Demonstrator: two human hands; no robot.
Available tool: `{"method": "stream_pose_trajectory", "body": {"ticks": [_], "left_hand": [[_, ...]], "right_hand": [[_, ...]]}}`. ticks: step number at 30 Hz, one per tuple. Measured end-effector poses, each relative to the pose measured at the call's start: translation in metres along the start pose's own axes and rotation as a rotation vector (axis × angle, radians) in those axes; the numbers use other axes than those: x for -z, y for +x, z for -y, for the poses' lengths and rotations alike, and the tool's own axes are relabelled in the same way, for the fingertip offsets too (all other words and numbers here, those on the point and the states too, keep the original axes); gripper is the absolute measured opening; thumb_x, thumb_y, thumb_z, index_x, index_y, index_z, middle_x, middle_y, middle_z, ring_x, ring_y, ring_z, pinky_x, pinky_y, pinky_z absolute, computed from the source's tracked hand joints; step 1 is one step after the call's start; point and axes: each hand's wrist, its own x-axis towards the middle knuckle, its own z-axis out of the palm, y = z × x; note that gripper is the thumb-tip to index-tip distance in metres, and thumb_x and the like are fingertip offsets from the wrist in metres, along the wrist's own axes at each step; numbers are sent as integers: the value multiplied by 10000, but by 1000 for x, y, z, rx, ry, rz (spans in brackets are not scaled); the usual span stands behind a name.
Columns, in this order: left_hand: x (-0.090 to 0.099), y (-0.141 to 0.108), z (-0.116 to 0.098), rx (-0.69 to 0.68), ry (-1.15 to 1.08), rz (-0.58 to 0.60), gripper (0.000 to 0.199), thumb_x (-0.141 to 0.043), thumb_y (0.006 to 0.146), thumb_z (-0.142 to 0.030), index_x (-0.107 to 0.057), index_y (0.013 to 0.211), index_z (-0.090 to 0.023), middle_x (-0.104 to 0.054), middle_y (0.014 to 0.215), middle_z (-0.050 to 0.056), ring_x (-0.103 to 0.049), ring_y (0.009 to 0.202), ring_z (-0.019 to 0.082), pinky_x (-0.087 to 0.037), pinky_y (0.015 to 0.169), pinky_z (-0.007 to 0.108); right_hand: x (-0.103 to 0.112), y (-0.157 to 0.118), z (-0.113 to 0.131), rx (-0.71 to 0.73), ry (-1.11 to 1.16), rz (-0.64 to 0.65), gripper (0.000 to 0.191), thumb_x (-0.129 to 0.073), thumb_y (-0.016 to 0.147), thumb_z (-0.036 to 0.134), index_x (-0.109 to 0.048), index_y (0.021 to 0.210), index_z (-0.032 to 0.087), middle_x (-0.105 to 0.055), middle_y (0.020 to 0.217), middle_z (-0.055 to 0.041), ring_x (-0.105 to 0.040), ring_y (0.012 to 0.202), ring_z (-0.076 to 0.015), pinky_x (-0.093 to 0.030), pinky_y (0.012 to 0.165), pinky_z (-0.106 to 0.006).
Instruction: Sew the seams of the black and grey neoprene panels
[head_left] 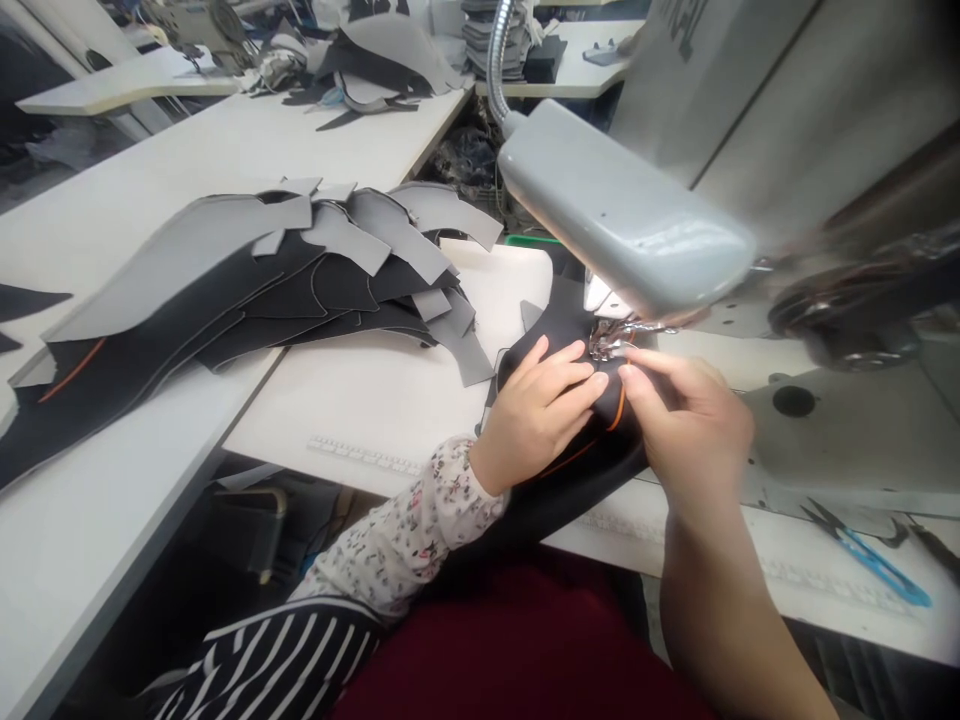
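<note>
A black fabric piece (pixel 577 492) with orange piping (pixel 619 412) lies under the presser foot (pixel 604 340) of a sewing machine (pixel 847 410) and hangs over the table's front edge. My left hand (pixel 534 408) rests on this fabric with its fingers stretched out, just left of the foot. To the right of the foot, my right hand (pixel 686 420) pinches the fabric by the piping between thumb and forefinger. The needle tip cannot be made out among the bright metal parts.
Overlapping black and grey cut pieces (pixel 300 270) spread over the tables at left. A lamp (pixel 622 205) overhangs the sewing area. Blue-handled thread snips (pixel 874 560) lie at right. A printed ruler strip (pixel 367 453) runs along the front edge.
</note>
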Motion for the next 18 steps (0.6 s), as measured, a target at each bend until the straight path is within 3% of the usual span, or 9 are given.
{"method": "stream_pose_trajectory", "body": {"ticks": [6,10,12,14,16,18], "left_hand": [[-1,5,0,63,9,31,242,-545,1028,-212,-651,1245,-200,-696,1173,79,-592,1355,251,-358,1234,554],[8,2,1,176,-70,76,233,-566,1017,-250,-685,1217,-238,-653,1229,84,-538,1393,243,-225,1282,576],[17,-11,4,459,-293,0,282,-695,942,-311,-688,1219,-256,-584,1359,93,-410,1486,259,-160,1307,535],[26,-32,6,817,-570,-112,504,-797,851,-372,-621,1310,-264,-489,1490,96,-308,1534,273,-146,1312,504],[31,-58,6,1062,-798,-126,578,-767,870,-429,-558,1374,-238,-506,1490,116,-395,1481,290,-249,1277,514],[29,-80,1,1164,-958,-14,514,-697,918,-467,-601,1336,-184,-636,1347,143,-582,1312,311,-418,1169,520]], "right_hand": [[-10,5,-15,19,-20,-77,281,-638,952,331,-733,1213,287,-660,1050,-27,-617,920,-163,-498,933,-335],[-17,-10,-36,-154,287,-63,620,-674,910,406,-497,1477,228,-605,1177,-86,-613,994,-197,-513,899,-363],[-16,-35,-49,-260,496,-33,789,-729,870,441,-380,1546,233,-585,1262,-100,-592,1136,-225,-503,968,-376],[-14,-71,-58,-405,691,37,840,-776,831,463,-372,1546,288,-547,1392,-88,-552,1254,-231,-482,1044,-370],[-12,-112,-62,-623,924,202,747,-747,860,477,-421,1517,337,-531,1449,-66,-547,1292,-228,-499,1058,-365],[-9,-146,-60,-845,1096,412,629,-738,868,481,-536,1439,313,-563,1429,-73,-583,1259,-241,-531,1041,-387]]}}
